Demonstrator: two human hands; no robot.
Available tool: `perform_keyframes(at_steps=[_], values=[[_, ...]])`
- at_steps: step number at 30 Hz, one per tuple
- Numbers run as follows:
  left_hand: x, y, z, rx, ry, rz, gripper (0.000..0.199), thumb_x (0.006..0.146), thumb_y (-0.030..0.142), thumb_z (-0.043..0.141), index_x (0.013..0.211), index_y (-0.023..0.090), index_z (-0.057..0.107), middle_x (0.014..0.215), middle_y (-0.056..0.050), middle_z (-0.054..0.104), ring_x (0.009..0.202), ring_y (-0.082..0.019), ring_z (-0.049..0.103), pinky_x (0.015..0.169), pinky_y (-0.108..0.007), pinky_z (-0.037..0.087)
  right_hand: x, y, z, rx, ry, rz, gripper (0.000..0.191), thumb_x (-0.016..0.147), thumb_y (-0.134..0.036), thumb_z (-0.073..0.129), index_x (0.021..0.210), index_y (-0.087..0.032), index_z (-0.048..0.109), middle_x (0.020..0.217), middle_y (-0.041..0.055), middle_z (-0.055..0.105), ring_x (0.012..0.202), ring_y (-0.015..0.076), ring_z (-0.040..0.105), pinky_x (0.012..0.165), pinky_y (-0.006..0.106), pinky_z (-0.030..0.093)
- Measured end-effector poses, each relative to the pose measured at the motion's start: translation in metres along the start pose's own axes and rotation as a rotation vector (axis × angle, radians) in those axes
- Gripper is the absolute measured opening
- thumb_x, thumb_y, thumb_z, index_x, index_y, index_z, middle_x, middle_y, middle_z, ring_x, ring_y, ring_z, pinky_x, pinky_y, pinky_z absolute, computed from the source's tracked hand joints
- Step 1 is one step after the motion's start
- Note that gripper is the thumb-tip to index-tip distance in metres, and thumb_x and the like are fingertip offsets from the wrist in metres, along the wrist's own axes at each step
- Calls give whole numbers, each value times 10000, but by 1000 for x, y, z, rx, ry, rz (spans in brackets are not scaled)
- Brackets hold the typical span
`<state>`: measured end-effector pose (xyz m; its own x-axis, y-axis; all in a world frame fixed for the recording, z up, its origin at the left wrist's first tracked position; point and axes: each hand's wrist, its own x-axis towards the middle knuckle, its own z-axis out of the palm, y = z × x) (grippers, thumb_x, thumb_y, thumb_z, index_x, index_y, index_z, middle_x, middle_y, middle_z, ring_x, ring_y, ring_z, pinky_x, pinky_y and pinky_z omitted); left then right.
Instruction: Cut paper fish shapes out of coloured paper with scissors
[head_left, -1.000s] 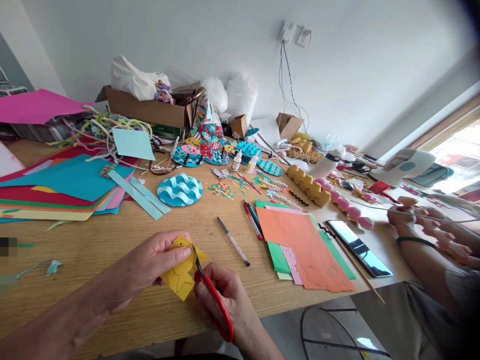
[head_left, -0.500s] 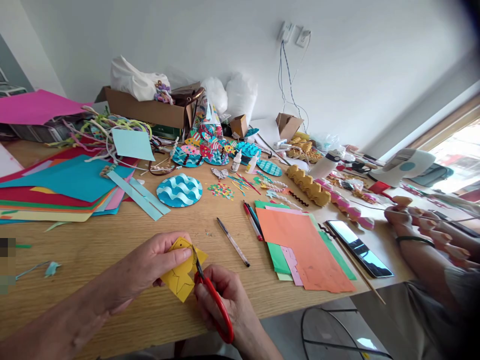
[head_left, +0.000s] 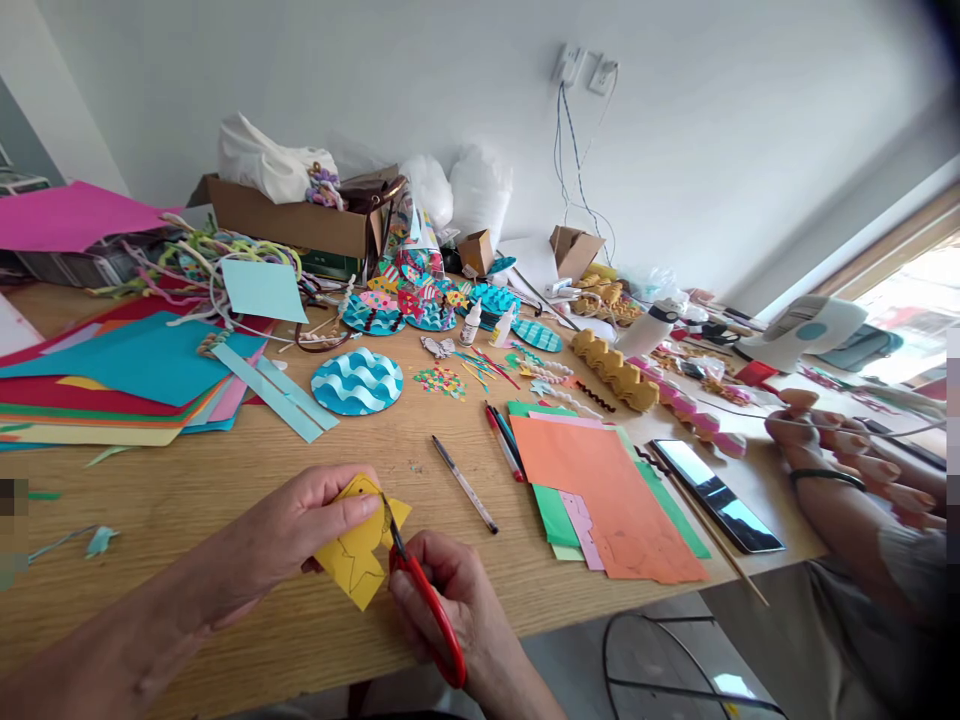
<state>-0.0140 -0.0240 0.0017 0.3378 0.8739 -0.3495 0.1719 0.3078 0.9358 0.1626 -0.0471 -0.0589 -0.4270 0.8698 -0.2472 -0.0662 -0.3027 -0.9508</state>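
Note:
Between the thumb and fingers of my left hand [head_left: 322,515] is a piece of yellow paper [head_left: 358,568] with a fish outline drawn in dark line. My right hand [head_left: 442,590] is closed round the red handles of a pair of scissors [head_left: 442,630]. The scissor blades sit at the paper's right side, close to my left thumb tip, along a cut edge. On the table beyond my hands lies a pen [head_left: 465,485] with a clear barrel. Further off is a blue oval [head_left: 357,382] with pale wavy strips.
Orange paper [head_left: 592,490] tops a stack at right, beside a phone [head_left: 716,495] and a thin stick. Coloured sheets [head_left: 127,365] lie left. Glue bottles [head_left: 470,324], paper fish and an egg-carton strip [head_left: 615,372] stand behind. Another person's hands [head_left: 825,440] are at the right.
The yellow paper has turned and shifted very slightly in my left hand against the scissor blades. Both hands stay in nearly the same place; the view has shifted a little.

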Motion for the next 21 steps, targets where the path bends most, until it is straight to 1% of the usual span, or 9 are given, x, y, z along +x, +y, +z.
perform_keyframes(at_steps=[3, 6, 9, 13, 17, 21], values=[[0, -1, 0, -11, -17, 27, 298, 812, 488, 507, 718, 206, 490, 618, 61, 423, 562, -117, 367, 504, -219, 310, 1, -1, 0, 3, 10, 13, 519, 631, -661, 663, 624, -178, 472, 408, -95, 416, 290, 22, 326, 273, 130, 234], [1, -1, 0, 14, -40, 42, 305, 824, 479, 491, 692, 205, 465, 609, 64, 405, 561, -114, 354, 513, -224, 309, 1, -2, 0, 17, 4, 10, 500, 647, -639, 667, 627, -179, 472, 408, -95, 418, 292, 24, 332, 276, 131, 243], [1, -1, 0, 25, -38, 42, 293, 819, 470, 497, 688, 210, 460, 604, 66, 404, 560, -117, 352, 513, -225, 310, 0, -2, -1, 24, -15, -7, 453, 692, -582, 666, 630, -179, 471, 409, -92, 430, 296, 26, 339, 288, 132, 250], [1, 0, 1, 43, 13, 40, 276, 790, 472, 525, 688, 219, 479, 610, 60, 425, 567, -128, 374, 506, -225, 316, -1, -2, -2, -2, -17, -24, 376, 733, -491, 664, 640, -179, 475, 407, -91, 438, 304, 32, 348, 302, 136, 255], [1, -1, 0, 36, -52, 31, 287, 800, 481, 515, 695, 218, 467, 616, 65, 417, 573, -124, 363, 522, -225, 315, -1, -4, -2, -40, -19, -33, 296, 765, -395, 638, 643, -183, 471, 406, -90, 441, 310, 36, 346, 315, 140, 260], [0, -3, -2, 29, -55, 39, 277, 818, 466, 513, 708, 217, 464, 621, 71, 410, 584, -120, 340, 525, -224, 286, -2, -5, -2, -70, -13, -29, 257, 765, -339, 626, 636, -186, 464, 410, -88, 439, 321, 39, 345, 322, 143, 253]])
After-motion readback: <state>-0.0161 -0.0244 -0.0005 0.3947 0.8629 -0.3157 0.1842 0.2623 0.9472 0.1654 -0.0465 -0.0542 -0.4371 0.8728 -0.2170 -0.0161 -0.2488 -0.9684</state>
